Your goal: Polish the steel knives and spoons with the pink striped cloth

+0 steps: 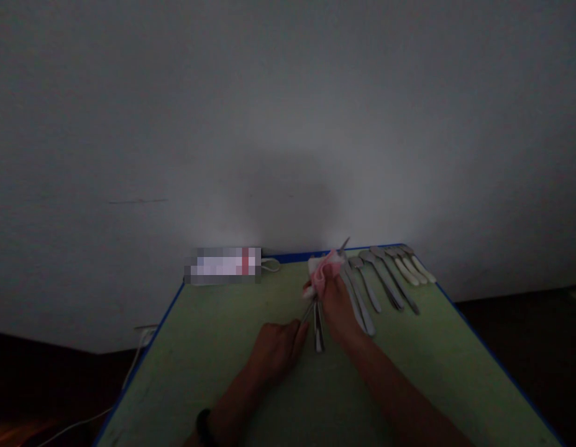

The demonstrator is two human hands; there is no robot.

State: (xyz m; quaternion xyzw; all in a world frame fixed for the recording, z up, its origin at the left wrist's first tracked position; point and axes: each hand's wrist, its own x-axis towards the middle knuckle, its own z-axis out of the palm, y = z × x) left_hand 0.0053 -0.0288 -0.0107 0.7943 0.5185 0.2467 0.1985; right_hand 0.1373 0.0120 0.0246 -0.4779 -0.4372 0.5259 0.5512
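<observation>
My left hand [279,349] is closed around the handle of what looks like a table knife [345,244], whose narrow metal tip pokes out past a cloth. Wrapped about the middle of it is a pink and white cloth [321,273], gripped in my right hand [338,304]. The cloth and fingers hide most of the blade. Beneath my hands, another metal utensil [319,338] lies on the table with only its handle end showing. Just right of my right hand are a long metal utensil [362,313] and a spoon [369,292].
More spoons [384,276] and several white-handled utensils [411,270] lie in a row at the back right of the green table [222,335]. A blurred white box-like thing [222,266] with a white cord loop [271,266] sits back left. Behind stands a wall [288,124].
</observation>
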